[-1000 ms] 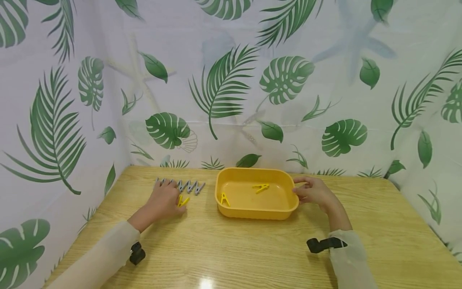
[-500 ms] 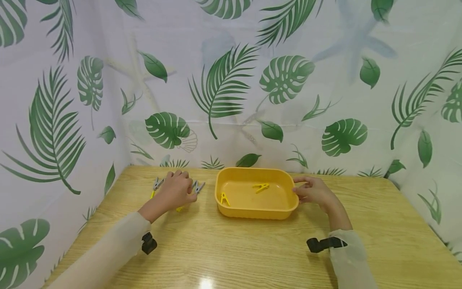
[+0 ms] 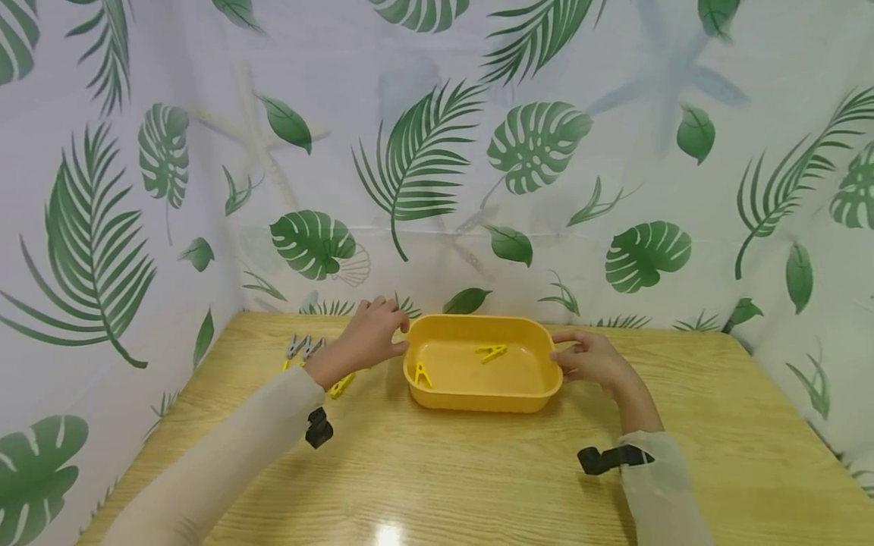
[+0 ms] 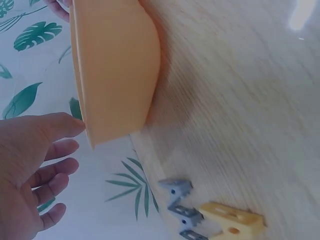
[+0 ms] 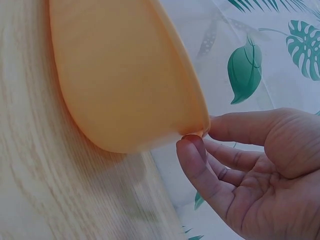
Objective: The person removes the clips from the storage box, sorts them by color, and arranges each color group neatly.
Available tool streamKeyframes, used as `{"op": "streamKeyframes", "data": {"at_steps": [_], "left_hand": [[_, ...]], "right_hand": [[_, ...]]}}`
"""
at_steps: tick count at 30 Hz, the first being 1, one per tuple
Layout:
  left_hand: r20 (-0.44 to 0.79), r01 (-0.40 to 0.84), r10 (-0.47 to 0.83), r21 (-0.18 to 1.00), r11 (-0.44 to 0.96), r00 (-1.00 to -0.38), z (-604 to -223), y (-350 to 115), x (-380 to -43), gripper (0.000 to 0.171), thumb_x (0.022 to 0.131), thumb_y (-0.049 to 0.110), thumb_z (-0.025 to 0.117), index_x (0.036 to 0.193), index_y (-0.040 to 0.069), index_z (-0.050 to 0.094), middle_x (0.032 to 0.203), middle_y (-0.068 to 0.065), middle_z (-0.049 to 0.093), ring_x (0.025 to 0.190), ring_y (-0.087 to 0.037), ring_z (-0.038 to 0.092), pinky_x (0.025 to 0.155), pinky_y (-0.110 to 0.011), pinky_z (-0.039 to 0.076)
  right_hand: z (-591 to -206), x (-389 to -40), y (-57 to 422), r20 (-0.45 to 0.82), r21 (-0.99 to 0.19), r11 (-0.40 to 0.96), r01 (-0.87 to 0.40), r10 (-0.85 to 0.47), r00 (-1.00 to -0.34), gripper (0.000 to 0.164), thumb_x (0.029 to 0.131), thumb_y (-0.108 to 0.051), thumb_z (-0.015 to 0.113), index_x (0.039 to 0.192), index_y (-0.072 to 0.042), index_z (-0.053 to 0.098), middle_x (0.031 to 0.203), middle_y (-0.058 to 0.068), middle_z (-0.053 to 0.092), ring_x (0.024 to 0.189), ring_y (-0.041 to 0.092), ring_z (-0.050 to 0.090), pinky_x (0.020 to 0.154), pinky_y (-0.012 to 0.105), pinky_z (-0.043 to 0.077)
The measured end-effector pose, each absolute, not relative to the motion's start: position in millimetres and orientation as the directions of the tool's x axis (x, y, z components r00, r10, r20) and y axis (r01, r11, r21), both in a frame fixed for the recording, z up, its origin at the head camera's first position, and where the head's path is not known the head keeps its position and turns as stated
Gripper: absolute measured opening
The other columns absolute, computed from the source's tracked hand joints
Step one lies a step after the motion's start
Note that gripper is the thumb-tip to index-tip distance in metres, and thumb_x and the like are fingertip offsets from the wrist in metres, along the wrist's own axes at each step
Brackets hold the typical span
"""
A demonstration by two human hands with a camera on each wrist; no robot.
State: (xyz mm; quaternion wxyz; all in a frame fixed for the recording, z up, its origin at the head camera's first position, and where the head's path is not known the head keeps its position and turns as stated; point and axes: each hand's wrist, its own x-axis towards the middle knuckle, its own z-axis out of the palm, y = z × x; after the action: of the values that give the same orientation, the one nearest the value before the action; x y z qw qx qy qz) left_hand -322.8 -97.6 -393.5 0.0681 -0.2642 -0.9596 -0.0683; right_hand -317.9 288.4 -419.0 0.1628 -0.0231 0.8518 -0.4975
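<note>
A yellow plastic basin [image 3: 485,402] sits on the table, with two yellow clothespins inside: one at the left end [image 3: 422,374] and one farther back [image 3: 492,353]. My left hand [image 3: 369,334] is at the basin's left rim, fingers loosely bent and holding nothing. In the left wrist view its thumb meets the rim's edge; whether it presses there I cannot tell. At the opposite end my right hand [image 5: 255,175] pinches the rim between thumb and finger. Below the left forearm lie grey clothespins [image 4: 185,212] and a yellow clothespin [image 4: 235,220], partly hidden in the head view.
The wooden table [image 3: 437,470] backs onto a white cloth wall [image 3: 437,167] printed with green leaves. More grey clothespins [image 3: 305,346] lie in a row at the table's back left, with a bit of yellow beside them.
My left hand has moved right from the clothespins to the basin's left rim, uncovering some of the row. The right hand has stayed on the right rim.
</note>
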Motion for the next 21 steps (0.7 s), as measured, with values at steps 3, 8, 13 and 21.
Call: {"op": "streamKeyframes", "data": {"at_steps": [3,8,13,21], "left_hand": [[0.115,0.548,0.538,0.084,0.832,-0.835,-393,-84,-330,0.022,0.088,0.029,0.080,0.100,0.012,0.073,0.102,-0.006,0.064,0.096,-0.026,0.052,0.086,-0.045,0.041],[0.025,0.600,0.599,0.046,0.799,-0.800,-394,-64,-335,0.019,0.085,0.024,0.083,0.097,0.011,0.077,0.103,-0.007,0.066,0.099,-0.029,0.055,0.094,-0.050,0.044],[-0.046,0.612,0.613,0.027,0.790,-0.789,-400,-50,-336,0.008,0.085,0.013,0.082,0.093,0.012,0.078,0.102,-0.005,0.072,0.099,-0.027,0.055,0.101,-0.054,0.043],[-0.148,0.578,0.577,0.044,0.815,-0.803,-403,-41,-341,0.017,0.082,-0.004,0.075,0.079,0.013,0.078,0.095,-0.001,0.075,0.111,-0.031,0.061,0.114,-0.065,0.033]], "right_hand": [[-419,-319,289,-0.258,-0.854,0.506,0.125,-0.201,-0.945,0.051,0.100,-0.013,0.063,0.144,0.006,0.045,0.121,0.026,0.066,0.087,0.018,0.067,0.083,0.035,0.061],[-420,-319,289,-0.257,-0.858,0.498,0.126,-0.204,-0.944,0.052,0.100,-0.013,0.064,0.144,0.006,0.046,0.119,0.026,0.067,0.087,0.017,0.067,0.082,0.035,0.061],[-421,-318,288,-0.250,-0.867,0.483,0.122,-0.211,-0.945,0.052,0.099,-0.012,0.064,0.144,0.007,0.046,0.118,0.027,0.068,0.085,0.016,0.067,0.081,0.036,0.061],[-419,-317,287,-0.248,-0.870,0.480,0.118,-0.216,-0.944,0.052,0.099,-0.012,0.064,0.144,0.007,0.046,0.120,0.029,0.067,0.086,0.017,0.067,0.081,0.036,0.061]]}}
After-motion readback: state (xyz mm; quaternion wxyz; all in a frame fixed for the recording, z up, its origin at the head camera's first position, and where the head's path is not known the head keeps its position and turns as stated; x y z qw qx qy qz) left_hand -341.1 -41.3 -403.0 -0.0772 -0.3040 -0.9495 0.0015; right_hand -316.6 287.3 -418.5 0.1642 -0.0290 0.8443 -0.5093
